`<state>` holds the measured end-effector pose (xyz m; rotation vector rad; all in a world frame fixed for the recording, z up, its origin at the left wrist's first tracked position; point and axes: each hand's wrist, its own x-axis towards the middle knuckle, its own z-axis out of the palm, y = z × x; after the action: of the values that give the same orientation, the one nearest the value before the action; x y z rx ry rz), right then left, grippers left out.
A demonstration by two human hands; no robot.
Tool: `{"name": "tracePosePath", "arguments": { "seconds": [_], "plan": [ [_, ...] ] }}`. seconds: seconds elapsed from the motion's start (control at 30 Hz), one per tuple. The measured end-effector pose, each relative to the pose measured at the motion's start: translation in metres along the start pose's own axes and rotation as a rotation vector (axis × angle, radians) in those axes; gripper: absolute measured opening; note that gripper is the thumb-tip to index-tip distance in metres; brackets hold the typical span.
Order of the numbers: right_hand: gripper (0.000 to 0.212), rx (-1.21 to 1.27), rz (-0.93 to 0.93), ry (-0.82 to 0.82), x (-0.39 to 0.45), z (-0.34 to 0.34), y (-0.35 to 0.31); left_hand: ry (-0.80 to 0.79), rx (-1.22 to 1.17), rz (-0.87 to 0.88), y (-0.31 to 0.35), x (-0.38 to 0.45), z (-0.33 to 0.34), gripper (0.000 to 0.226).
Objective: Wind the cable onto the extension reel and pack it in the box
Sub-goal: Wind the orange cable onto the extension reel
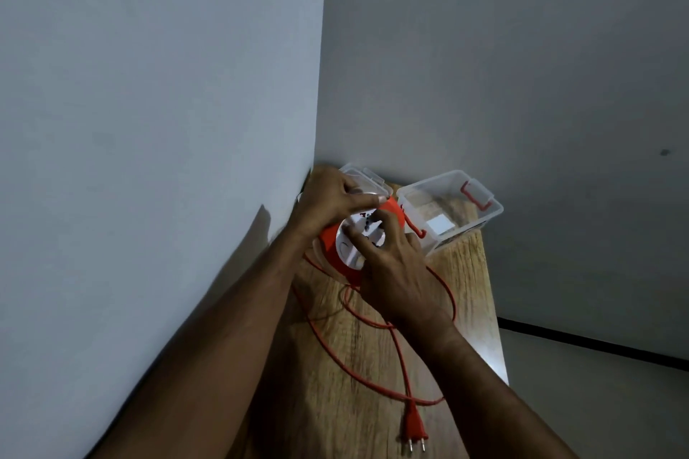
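Observation:
An orange extension reel [332, 238] with a white socket face is lifted just above the wooden table [466, 272]. My left hand [332, 201] grips its upper rim from the far side. My right hand [395, 268] rests on the white face, fingers curled around the centre. The orange cable [400, 350] trails from the reel in loose loops across the table. Its two-pin plug [414, 428] lies near the table's front edge. A clear plastic box [451, 212] with red latches stands open to the right of the reel.
The box's clear lid [367, 179] lies behind the reel in the corner. White walls close in on the left and the far side. The table's right edge drops to a light floor [596, 402]. Something white and flat lies inside the box.

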<state>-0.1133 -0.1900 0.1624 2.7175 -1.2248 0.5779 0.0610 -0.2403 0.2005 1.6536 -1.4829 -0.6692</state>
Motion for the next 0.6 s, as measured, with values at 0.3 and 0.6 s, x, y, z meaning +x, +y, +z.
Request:
{"name": "tracePosePath", "arguments": {
  "seconds": [0.3,0.6],
  "plan": [
    [0.064,0.052,-0.029,0.132,0.01,0.014,0.011,-0.034,-0.04,0.036,0.006,-0.006,0.007,0.053],
    [0.054,0.628,0.632,0.411,0.017,0.014,-0.017,0.14,-0.002,0.056,0.008,-0.006,0.019,0.043]
  ]
}}
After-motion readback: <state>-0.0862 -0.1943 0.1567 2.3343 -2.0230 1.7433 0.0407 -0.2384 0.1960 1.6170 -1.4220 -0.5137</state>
